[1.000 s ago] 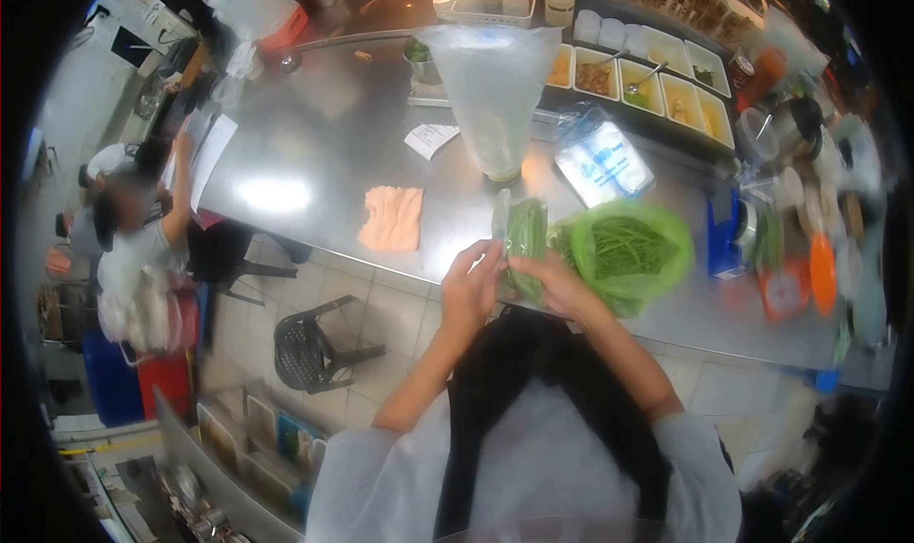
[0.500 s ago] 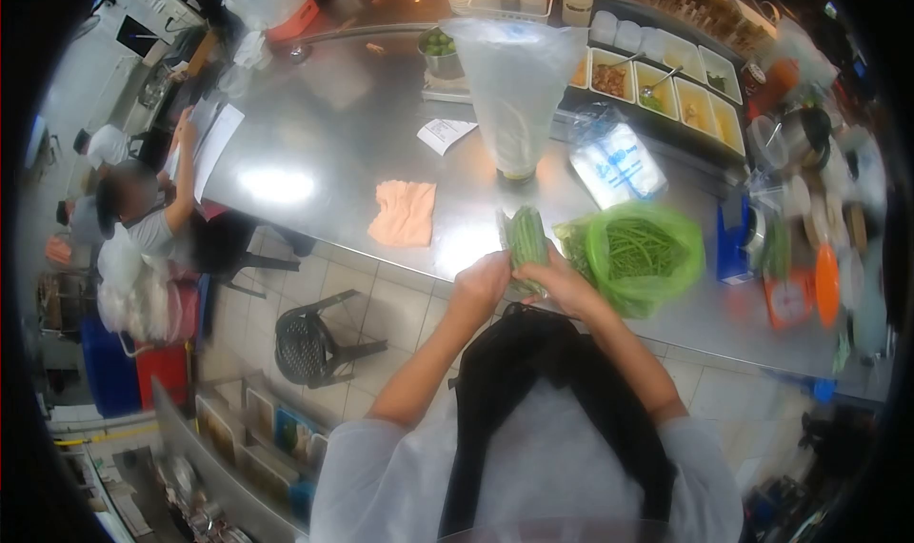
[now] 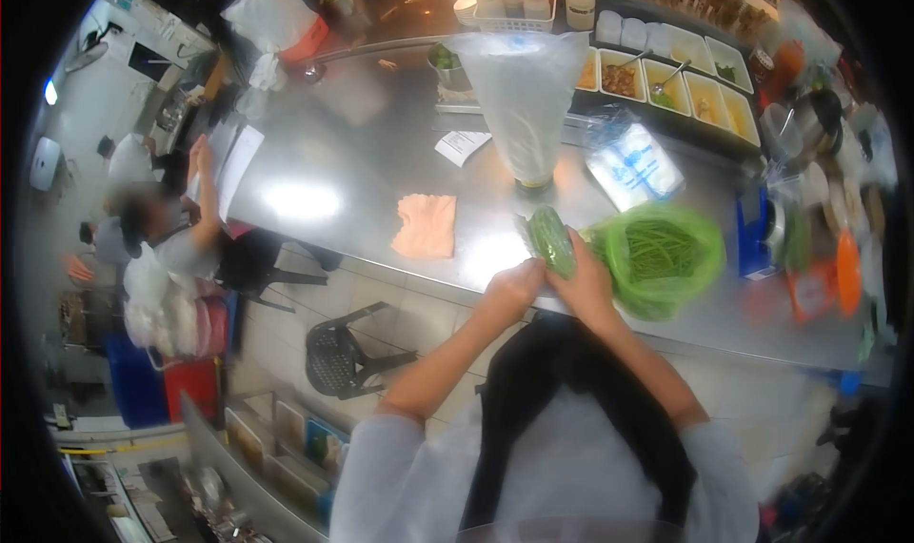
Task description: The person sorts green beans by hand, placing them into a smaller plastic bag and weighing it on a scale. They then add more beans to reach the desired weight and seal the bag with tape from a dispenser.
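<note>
A green bundle in clear plastic [image 3: 550, 238] is held over the front edge of the steel counter. My right hand [image 3: 586, 281] grips its right side and lower part. My left hand [image 3: 517, 288] is closed at its lower end, with the fingers bunched; what they pinch is too small to make out. Just right of my hands lies an open green bag [image 3: 709, 248] full of long green stalks [image 3: 657, 246]. Behind the bundle stands a tall, upright clear plastic bag [image 3: 524, 105].
An orange cloth [image 3: 426, 227], a paper slip [image 3: 463, 146] and a white-and-blue packet [image 3: 636, 167] lie on the steel counter [image 3: 333, 134]. Food trays [image 3: 705, 100] line the back right. A person [image 3: 186, 238] is at the left, near a black chair [image 3: 335, 357].
The view has shifted, so most things appear further right. My right hand has moved up along the bundle, covering more of its right side, and the bundle is tilted more to the left.
</note>
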Available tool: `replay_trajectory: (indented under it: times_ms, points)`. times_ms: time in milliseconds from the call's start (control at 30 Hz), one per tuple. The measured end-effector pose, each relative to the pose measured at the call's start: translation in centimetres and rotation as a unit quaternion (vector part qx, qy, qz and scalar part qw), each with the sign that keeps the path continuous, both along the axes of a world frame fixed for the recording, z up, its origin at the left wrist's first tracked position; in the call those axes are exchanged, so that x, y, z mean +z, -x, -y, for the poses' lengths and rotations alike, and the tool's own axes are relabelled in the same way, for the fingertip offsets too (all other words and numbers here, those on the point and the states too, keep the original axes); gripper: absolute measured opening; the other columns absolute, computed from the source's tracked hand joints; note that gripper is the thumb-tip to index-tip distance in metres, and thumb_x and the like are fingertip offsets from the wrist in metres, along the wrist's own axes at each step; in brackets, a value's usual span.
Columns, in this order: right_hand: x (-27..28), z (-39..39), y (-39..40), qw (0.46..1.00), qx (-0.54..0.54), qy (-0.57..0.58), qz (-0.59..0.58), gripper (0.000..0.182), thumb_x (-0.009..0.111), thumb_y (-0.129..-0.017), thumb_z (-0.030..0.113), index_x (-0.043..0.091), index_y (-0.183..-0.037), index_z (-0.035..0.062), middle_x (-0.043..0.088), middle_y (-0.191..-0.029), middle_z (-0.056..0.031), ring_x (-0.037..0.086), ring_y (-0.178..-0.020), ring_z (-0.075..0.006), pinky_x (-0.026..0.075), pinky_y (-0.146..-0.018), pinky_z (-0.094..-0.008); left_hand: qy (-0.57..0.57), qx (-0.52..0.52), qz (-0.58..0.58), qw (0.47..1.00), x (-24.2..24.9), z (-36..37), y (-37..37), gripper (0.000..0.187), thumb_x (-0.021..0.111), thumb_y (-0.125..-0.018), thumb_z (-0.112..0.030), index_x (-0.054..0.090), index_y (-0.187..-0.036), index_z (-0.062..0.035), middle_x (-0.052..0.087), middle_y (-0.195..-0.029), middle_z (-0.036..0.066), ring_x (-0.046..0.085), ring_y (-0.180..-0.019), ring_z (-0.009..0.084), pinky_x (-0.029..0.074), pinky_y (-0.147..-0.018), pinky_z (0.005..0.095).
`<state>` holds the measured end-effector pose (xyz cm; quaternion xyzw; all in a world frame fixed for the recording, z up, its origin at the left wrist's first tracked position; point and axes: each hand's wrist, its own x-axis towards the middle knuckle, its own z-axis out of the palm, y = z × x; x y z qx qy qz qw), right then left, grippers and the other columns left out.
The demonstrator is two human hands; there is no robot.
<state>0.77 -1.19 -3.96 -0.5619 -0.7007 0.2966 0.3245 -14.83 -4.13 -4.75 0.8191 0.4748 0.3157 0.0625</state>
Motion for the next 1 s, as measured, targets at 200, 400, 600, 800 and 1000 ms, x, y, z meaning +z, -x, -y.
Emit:
replay_trajectory:
  times_ms: [200,400,600,800,1000]
  points:
    - [0.4,0.0,0.5,0.999,-0.019,-0.035,-0.018,0.042,0.070,-0.069,0.027,0.056,-0.104,0.0085,0.062,-0.081,-0.0178,0.060,-0.073,-0.0359,0.047,-0.062,-0.0423,-0.016,0.048,0.013,0.999,0.7,-0.1,-0.6,0.014,0.063,-0.075,-0.003,0.058,-0.088,-0.0001,0.056,-0.074,0.010,0.057,-0.054,0.0264,0.046,-0.046,0.0345]
    - [1.1,-1.0,-0.2,0.998,0.051,-0.005,-0.043,0.040,0.071,-0.068,0.027,0.055,-0.100,0.0080,0.061,-0.080,-0.0194,0.059,-0.075,-0.0359,0.046,-0.064,-0.0427,-0.094,0.104,-0.001,0.990,1.9,-0.9,-0.7,0.018,0.064,-0.072,-0.002,0.058,-0.088,0.0009,0.059,-0.095,0.017,0.060,-0.065,0.0290,0.050,-0.054,0.0336]
    - [0.7,-1.6,0.3,0.992,0.040,0.052,-0.106,0.042,0.068,-0.069,0.024,0.053,-0.103,0.0053,0.060,-0.090,-0.0184,0.058,-0.086,-0.0357,0.045,-0.071,-0.0415,-0.063,0.005,-0.065,0.996,0.9,-1.9,0.8,0.023,0.058,-0.071,0.000,0.055,-0.093,0.0039,0.053,-0.110,0.020,0.061,-0.071,0.0285,0.051,-0.058,0.0329]
    - [1.6,-1.8,0.4,0.990,0.041,0.067,-0.117,0.043,0.067,-0.071,0.026,0.053,-0.108,0.0085,0.062,-0.091,-0.0168,0.059,-0.086,-0.0348,0.046,-0.072,-0.0401,-0.034,0.009,-0.029,0.999,0.6,-2.4,0.6,0.015,0.063,-0.072,0.000,0.056,-0.085,0.0008,0.061,-0.094,0.015,0.062,-0.070,0.0293,0.051,-0.058,0.0342]
    - [0.1,-1.8,0.0,0.985,0.057,0.108,-0.120,0.039,0.067,-0.072,0.029,0.058,-0.103,0.0063,0.063,-0.087,-0.0176,0.060,-0.084,-0.0334,0.046,-0.072,-0.0393,-0.059,0.130,0.135,0.981,-0.3,-2.5,-0.4,0.012,0.063,-0.073,0.000,0.056,-0.084,0.0004,0.063,-0.089,0.013,0.063,-0.067,0.0244,0.050,-0.056,0.0296]
